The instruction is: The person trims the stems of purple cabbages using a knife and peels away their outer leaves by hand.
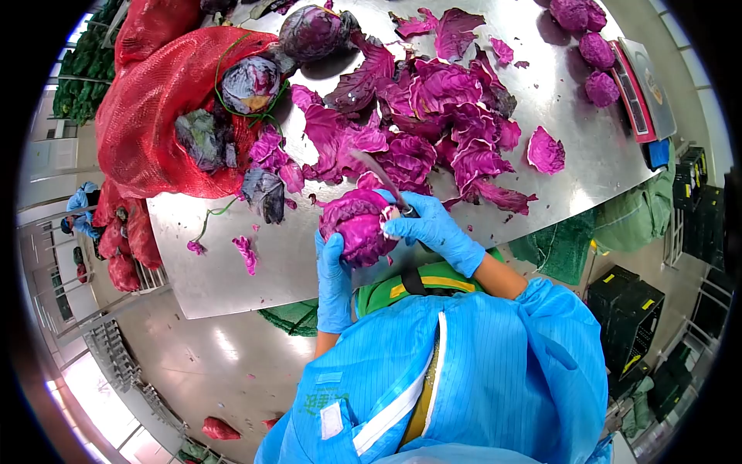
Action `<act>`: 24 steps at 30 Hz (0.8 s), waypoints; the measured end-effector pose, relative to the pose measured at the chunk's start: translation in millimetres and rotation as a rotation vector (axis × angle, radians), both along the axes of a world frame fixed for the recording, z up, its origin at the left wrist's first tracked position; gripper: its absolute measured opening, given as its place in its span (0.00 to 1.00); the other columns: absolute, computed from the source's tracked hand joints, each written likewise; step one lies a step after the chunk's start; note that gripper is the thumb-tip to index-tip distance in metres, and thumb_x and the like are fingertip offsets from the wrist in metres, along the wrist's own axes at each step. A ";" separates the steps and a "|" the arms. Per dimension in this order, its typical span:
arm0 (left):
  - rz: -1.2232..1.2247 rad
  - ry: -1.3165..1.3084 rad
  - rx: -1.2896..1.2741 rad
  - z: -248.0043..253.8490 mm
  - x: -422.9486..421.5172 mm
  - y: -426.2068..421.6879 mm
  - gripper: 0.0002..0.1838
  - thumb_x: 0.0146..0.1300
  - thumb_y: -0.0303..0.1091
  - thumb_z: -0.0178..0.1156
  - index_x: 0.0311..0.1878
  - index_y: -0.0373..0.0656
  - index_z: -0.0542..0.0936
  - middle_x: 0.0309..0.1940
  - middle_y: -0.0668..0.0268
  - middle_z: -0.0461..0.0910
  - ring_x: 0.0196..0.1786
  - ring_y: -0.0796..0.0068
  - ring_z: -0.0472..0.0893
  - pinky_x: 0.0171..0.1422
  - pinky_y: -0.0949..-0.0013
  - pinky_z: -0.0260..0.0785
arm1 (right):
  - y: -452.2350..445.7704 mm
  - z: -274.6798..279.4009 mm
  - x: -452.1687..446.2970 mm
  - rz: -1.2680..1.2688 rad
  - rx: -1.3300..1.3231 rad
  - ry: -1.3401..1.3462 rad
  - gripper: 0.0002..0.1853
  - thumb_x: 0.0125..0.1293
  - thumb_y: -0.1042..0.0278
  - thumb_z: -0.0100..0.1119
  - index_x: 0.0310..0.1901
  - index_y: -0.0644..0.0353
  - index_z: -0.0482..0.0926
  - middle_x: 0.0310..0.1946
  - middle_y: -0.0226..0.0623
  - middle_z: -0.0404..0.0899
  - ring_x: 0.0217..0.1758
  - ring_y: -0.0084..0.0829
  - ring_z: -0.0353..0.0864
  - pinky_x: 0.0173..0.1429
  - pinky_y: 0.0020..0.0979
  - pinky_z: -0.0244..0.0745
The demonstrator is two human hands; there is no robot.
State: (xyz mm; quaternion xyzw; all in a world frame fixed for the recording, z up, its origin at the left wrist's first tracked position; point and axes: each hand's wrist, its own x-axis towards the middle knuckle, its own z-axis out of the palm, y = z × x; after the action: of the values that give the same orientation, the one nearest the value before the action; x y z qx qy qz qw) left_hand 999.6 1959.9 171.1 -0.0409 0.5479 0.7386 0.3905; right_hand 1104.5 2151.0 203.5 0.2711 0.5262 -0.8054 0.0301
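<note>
A purple cabbage (pixel 357 230) is held up over the near edge of the steel table. My left hand (pixel 334 280), in a blue glove, is closed on its left side from below. In my right hand (pixel 433 228), also gloved, is a knife (pixel 380 172); its blade points up and left, and most of its handle is hidden by my fingers. The right thumb lies against the pale stem end of the cabbage. Just beyond it spreads a heap of loose purple cabbage leaves (pixel 433 116).
A red mesh sack (pixel 147 131) spills several darker untrimmed cabbages (pixel 251 83) at the left. Several peeled cabbages (pixel 597 51) stand at far right beside a red-and-white scale-like box (pixel 632 93). Black crates (pixel 624 305) sit on the floor at right. Another person (pixel 81 209) is at far left.
</note>
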 end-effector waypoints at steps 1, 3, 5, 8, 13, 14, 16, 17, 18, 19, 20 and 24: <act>-0.076 0.081 -0.082 19.7 -1.3 6.8 0.45 0.59 0.51 0.65 0.73 0.40 0.58 0.67 0.57 0.68 0.68 0.61 0.68 0.76 0.59 0.56 | -3.7 -7.7 -1.4 -0.027 0.007 -0.055 0.36 0.54 0.54 0.74 0.65 0.49 0.74 0.33 0.25 0.77 0.31 0.16 0.74 0.30 0.21 0.70; -0.017 0.391 -0.207 30.2 5.8 18.6 0.48 0.58 0.54 0.65 0.75 0.40 0.54 0.69 0.54 0.62 0.71 0.59 0.63 0.76 0.57 0.55 | -0.9 -5.8 -4.8 0.017 0.067 -0.042 0.37 0.53 0.52 0.75 0.64 0.53 0.74 0.36 0.27 0.79 0.36 0.17 0.77 0.35 0.23 0.73; -0.049 0.790 -0.302 30.9 4.9 23.8 0.59 0.52 0.61 0.68 0.78 0.41 0.47 0.75 0.49 0.50 0.77 0.54 0.53 0.77 0.54 0.51 | -4.2 0.1 -10.6 -0.023 0.138 0.054 0.35 0.54 0.56 0.74 0.63 0.54 0.75 0.35 0.25 0.76 0.34 0.16 0.72 0.34 0.23 0.70; -0.329 1.360 -0.608 54.0 1.7 25.4 0.66 0.43 0.61 0.73 0.78 0.42 0.45 0.76 0.45 0.47 0.78 0.51 0.50 0.78 0.53 0.48 | -12.2 -27.7 -17.3 -0.155 0.482 0.162 0.32 0.54 0.55 0.74 0.60 0.57 0.78 0.33 0.25 0.75 0.33 0.17 0.71 0.37 0.24 0.71; -0.427 1.393 -0.438 45.6 -31.9 30.8 0.65 0.35 0.47 0.81 0.76 0.44 0.52 0.72 0.47 0.57 0.73 0.48 0.61 0.73 0.54 0.60 | 1.8 -36.4 -26.6 -0.184 0.470 0.209 0.22 0.64 0.55 0.65 0.54 0.62 0.80 0.36 0.40 0.81 0.36 0.32 0.80 0.43 0.31 0.74; -0.437 1.355 -0.478 48.7 -34.1 32.2 0.65 0.35 0.47 0.81 0.76 0.44 0.53 0.71 0.47 0.58 0.71 0.48 0.63 0.72 0.54 0.61 | 3.4 -31.8 -26.5 -0.252 0.617 0.215 0.21 0.65 0.56 0.64 0.54 0.61 0.80 0.33 0.39 0.80 0.35 0.31 0.79 0.42 0.30 0.74; -0.452 1.281 -0.557 54.2 -37.4 35.4 0.63 0.36 0.46 0.80 0.76 0.45 0.54 0.68 0.48 0.62 0.68 0.49 0.66 0.71 0.54 0.62 | 7.9 -23.9 -28.0 -0.387 0.912 0.222 0.20 0.67 0.59 0.62 0.55 0.60 0.80 0.27 0.36 0.77 0.32 0.29 0.77 0.41 0.29 0.73; -0.425 1.179 -0.588 54.1 -34.3 32.4 0.61 0.37 0.47 0.80 0.75 0.46 0.56 0.64 0.48 0.65 0.64 0.50 0.69 0.69 0.54 0.64 | 10.8 -24.7 -19.9 -0.328 1.111 0.224 0.21 0.67 0.62 0.60 0.60 0.57 0.77 0.26 0.38 0.75 0.29 0.34 0.77 0.36 0.31 0.74; -0.420 1.041 -0.650 52.9 -30.4 28.9 0.62 0.37 0.48 0.80 0.75 0.46 0.56 0.62 0.48 0.66 0.63 0.51 0.70 0.68 0.54 0.65 | 10.0 -22.7 -13.0 -0.272 1.184 0.206 0.21 0.66 0.62 0.61 0.60 0.56 0.77 0.25 0.37 0.74 0.28 0.35 0.77 0.33 0.33 0.73; -0.438 1.006 -0.683 55.0 -28.6 31.7 0.61 0.37 0.48 0.79 0.75 0.46 0.55 0.63 0.48 0.65 0.64 0.51 0.69 0.69 0.54 0.64 | 7.1 -18.7 -5.2 -0.209 1.254 0.183 0.22 0.65 0.62 0.61 0.60 0.56 0.76 0.24 0.37 0.74 0.26 0.35 0.77 0.30 0.34 0.72; -0.455 0.964 -0.721 57.6 -24.9 31.9 0.61 0.38 0.48 0.79 0.75 0.46 0.55 0.64 0.49 0.64 0.64 0.51 0.69 0.69 0.54 0.64 | 1.1 -16.4 2.3 -0.137 1.317 0.159 0.22 0.64 0.62 0.62 0.60 0.55 0.76 0.23 0.37 0.73 0.24 0.35 0.76 0.27 0.36 0.72; -0.364 1.175 -0.654 38.9 -19.7 40.4 0.60 0.39 0.46 0.79 0.76 0.46 0.55 0.65 0.49 0.62 0.66 0.52 0.67 0.70 0.56 0.63 | -13.6 -9.4 15.1 0.153 1.526 -0.022 0.24 0.61 0.60 0.60 0.60 0.52 0.77 0.22 0.34 0.73 0.19 0.31 0.77 0.19 0.35 0.71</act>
State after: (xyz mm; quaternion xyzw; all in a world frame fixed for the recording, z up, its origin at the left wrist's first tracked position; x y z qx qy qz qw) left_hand 979.9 2000.4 210.0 0.3428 0.8609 0.3581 0.1145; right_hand 1119.6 2137.4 194.1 0.1875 0.9534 -0.2118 -0.1046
